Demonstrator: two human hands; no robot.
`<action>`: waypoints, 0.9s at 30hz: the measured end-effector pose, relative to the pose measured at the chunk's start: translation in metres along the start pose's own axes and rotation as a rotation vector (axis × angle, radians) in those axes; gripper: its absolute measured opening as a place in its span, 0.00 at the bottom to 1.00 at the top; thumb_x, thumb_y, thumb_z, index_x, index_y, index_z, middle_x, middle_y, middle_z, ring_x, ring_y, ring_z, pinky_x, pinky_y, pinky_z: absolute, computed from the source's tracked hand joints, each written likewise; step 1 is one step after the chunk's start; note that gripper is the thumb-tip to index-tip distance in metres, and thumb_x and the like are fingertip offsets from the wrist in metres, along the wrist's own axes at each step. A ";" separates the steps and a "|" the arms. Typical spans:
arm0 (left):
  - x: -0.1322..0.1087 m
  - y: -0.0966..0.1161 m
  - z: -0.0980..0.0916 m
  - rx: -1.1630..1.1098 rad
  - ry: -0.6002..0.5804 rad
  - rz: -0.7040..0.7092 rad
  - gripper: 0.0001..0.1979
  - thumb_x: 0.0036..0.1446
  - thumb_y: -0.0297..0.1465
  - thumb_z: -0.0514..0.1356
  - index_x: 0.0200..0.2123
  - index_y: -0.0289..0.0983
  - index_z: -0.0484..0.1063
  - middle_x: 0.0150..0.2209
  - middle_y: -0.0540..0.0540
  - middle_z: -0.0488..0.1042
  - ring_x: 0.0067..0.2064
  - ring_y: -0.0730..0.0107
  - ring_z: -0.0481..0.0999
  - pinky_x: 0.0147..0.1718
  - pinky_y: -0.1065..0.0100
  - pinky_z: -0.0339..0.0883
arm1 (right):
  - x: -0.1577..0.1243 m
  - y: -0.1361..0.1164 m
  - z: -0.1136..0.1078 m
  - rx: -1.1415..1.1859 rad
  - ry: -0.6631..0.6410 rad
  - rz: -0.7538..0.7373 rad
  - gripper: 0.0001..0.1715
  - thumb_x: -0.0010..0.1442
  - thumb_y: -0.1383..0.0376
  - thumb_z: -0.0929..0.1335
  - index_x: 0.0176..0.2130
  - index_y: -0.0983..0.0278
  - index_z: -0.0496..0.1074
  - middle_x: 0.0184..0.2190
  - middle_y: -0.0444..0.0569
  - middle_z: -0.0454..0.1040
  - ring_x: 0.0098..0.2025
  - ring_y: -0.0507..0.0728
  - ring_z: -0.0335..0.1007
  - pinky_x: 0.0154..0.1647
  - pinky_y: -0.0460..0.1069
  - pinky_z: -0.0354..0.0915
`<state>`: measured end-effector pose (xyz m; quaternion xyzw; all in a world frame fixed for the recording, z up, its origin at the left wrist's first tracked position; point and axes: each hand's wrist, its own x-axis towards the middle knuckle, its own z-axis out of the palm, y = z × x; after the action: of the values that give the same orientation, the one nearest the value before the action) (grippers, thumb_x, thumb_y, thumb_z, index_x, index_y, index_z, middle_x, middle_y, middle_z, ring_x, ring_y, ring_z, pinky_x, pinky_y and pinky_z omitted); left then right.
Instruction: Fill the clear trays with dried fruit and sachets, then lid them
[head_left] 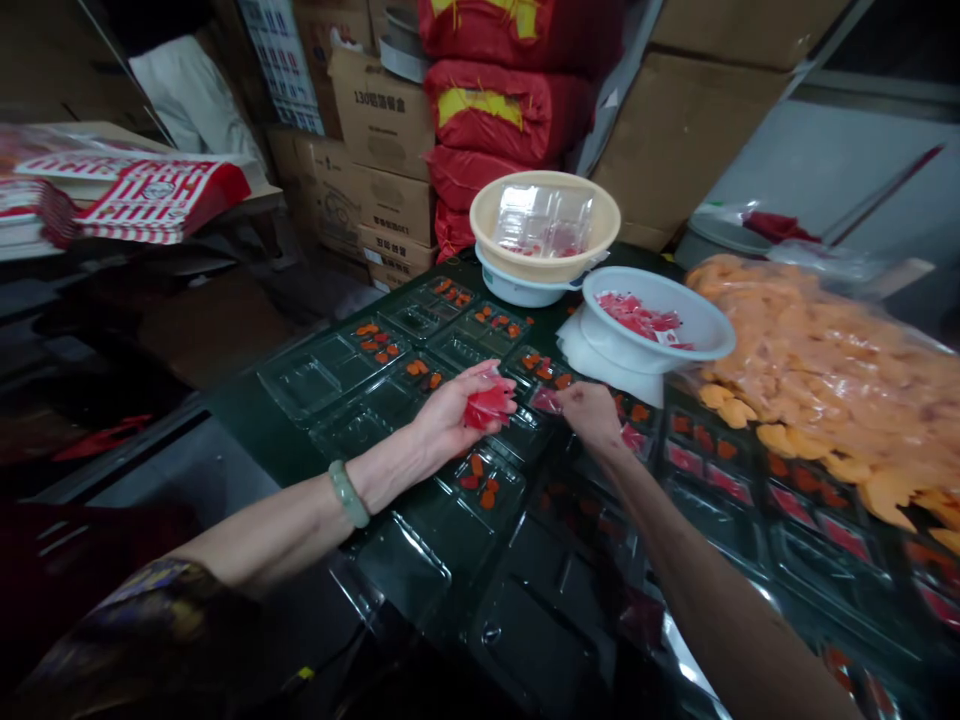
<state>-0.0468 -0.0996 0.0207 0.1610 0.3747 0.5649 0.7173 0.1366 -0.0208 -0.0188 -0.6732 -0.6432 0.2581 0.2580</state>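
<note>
**Operator:** What's around me?

**Spotter:** Stacked cardboard cartons (382,120) fill the far side, with red woven sacks (510,110) piled beside them. On your right lies a big clear bag of orange pieces (817,370). Far left, red-and-white striped paper bags (157,200) lie in a pile.

**Operator:** And in front of me?

**Spotter:** A dark green table (251,435) carries rows of clear compartment trays (337,385), many holding orange pieces (480,490). At its far edge, a tan basin (545,225) sits on a white bowl, and to the right a second white bowl (694,325) holds loose red sachets (637,315).

**Operator:** My hands?

**Spotter:** Your left hand (450,420) is curled closed around a bunch of red sachets (487,405), low over the trays, with a jade bangle (349,493) on your wrist. Your right hand (592,415) looks pinched on a single sachet (546,400), just left of it, above a compartment. The two hands are close together.

**Operator:** Is that working?

**Spotter:** Yes. Your cupped palm keeps the bunch together, and your right fingertips can take one sachet at a time.

**Operator:** Anything readable?

**Spotter:** One carton shows "130", but the characters after it are too small to trust. The striped bags carry a round emblem that I can't read.
</note>
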 end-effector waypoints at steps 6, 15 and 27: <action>-0.011 -0.001 -0.002 0.083 -0.129 -0.070 0.23 0.49 0.23 0.59 0.50 0.36 0.62 0.38 0.40 0.74 0.25 0.67 0.75 0.12 0.73 0.59 | -0.022 -0.028 -0.007 -0.001 0.033 -0.184 0.11 0.52 0.57 0.65 0.28 0.62 0.69 0.23 0.47 0.70 0.28 0.55 0.66 0.29 0.48 0.59; -0.023 0.002 -0.004 0.350 -0.231 -0.123 0.14 0.49 0.24 0.58 0.42 0.32 0.67 0.33 0.40 0.75 0.20 0.69 0.73 0.10 0.75 0.59 | -0.040 -0.071 -0.020 0.335 -0.547 -0.289 0.12 0.45 0.58 0.69 0.25 0.66 0.68 0.18 0.43 0.68 0.21 0.49 0.61 0.21 0.44 0.56; -0.020 0.017 -0.035 0.234 -0.116 -0.190 0.13 0.44 0.25 0.65 0.37 0.32 0.73 0.36 0.39 0.76 0.27 0.66 0.76 0.18 0.72 0.66 | 0.011 -0.059 -0.002 0.264 -0.279 0.024 0.09 0.48 0.64 0.65 0.20 0.64 0.63 0.12 0.38 0.57 0.14 0.46 0.48 0.16 0.43 0.46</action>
<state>-0.0853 -0.1195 0.0153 0.2397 0.4095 0.4367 0.7643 0.0950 -0.0077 0.0230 -0.5988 -0.6252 0.4341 0.2493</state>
